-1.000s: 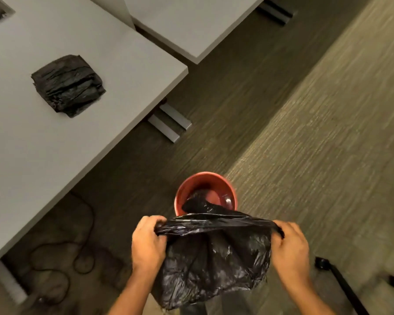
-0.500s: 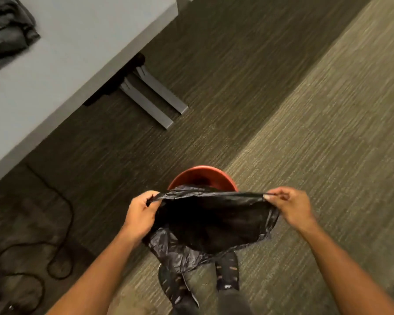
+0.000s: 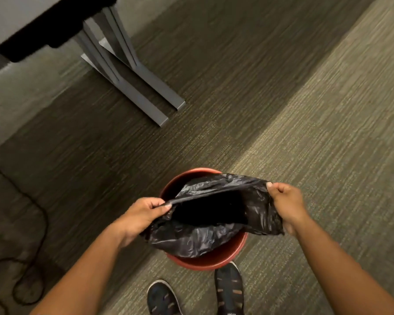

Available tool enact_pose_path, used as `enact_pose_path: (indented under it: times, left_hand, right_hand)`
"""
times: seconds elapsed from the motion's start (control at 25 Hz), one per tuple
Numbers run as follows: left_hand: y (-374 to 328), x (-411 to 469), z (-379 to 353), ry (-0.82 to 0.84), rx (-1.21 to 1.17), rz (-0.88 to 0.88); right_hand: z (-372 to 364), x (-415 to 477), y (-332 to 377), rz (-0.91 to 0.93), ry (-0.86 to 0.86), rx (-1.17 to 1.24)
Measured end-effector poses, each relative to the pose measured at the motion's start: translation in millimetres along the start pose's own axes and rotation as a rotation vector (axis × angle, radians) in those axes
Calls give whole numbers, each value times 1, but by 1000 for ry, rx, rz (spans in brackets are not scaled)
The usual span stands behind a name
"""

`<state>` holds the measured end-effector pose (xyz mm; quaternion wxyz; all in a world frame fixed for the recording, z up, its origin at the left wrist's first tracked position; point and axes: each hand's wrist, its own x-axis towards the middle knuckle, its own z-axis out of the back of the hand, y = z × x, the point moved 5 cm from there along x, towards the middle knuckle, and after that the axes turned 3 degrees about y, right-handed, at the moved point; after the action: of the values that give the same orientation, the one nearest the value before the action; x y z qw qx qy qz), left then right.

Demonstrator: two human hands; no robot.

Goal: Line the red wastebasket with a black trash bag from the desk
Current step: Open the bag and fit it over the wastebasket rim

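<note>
The red wastebasket (image 3: pixel 208 261) stands on the carpet just ahead of my feet. A black trash bag (image 3: pixel 196 239) hangs over its mouth, its opening stretched wide and dark inside, with the lower part sagging down into the basket. My left hand (image 3: pixel 143 212) pinches the bag's left rim. My right hand (image 3: pixel 287 203) pinches the right rim, slightly farther away. The bag covers most of the basket's opening; only the far-left inner wall (image 3: pixel 172 189) shows.
A grey desk (image 3: pixel 21 17) corner is at the top left, with its metal legs and feet (image 3: pixel 143 87) reaching onto the carpet. A black cable (image 3: pixel 30 264) loops on the floor at the left. My two dark shoes (image 3: pixel 229 289) stand right behind the basket.
The bag has been pulled open and lowered over the basket mouth. My view has tilted down and nearer; the desk top with the folded black bags has left the frame.
</note>
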<state>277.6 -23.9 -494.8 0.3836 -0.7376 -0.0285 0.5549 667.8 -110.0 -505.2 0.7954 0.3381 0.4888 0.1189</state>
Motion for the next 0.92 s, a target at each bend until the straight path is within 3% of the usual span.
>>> enact_pose_path:
  times: [0.08,0.24,0.44,0.68,0.8,0.92]
  left_hand:
    - [-1,18,12,42,-145,-22]
    - [-10,51,38,-345,172,-213]
    - [-14,66,53,-183,440,-242]
    - [0,81,59,-373,-108,-197]
    - [13,95,54,-439,-345,-96]
    - [25,105,54,-501,-273,-83]
  right_hand:
    - [-15,24,1,-89,40,82]
    - [-40,61,9,-105,64,-71]
    - [-59,77,30,-122,154,-119]
    - [-87,82,34,-333,304,266]
    - [-97,81,22,-433,339,255]
    - [-94,79,4,-473,313,59]
